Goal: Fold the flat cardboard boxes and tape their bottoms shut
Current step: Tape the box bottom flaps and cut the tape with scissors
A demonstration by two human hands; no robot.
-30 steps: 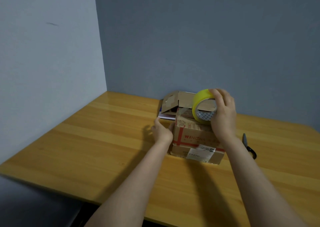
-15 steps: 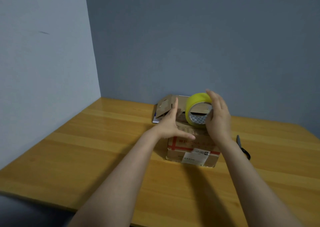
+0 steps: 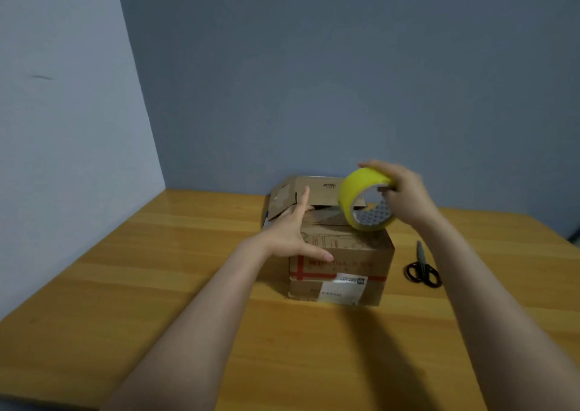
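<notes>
A brown cardboard box (image 3: pixel 342 269) with red print and a white label stands on the wooden table (image 3: pixel 157 285), its flaps folded shut on top. My left hand (image 3: pixel 293 231) lies flat on the box's top with fingers spread straight. My right hand (image 3: pixel 405 197) grips a yellow tape roll (image 3: pixel 361 201) and holds it against the back right of the box top. A second cardboard box (image 3: pixel 314 190) with loose flaps sits right behind the first, partly hidden by my hands.
Black-handled scissors (image 3: pixel 422 269) lie on the table to the right of the box. Two walls meet in a corner behind the boxes. The table's left edge runs diagonally at the lower left.
My left hand has moved from the box's left side up onto its top and spread flat. The tape roll in my right hand has tilted slightly.
</notes>
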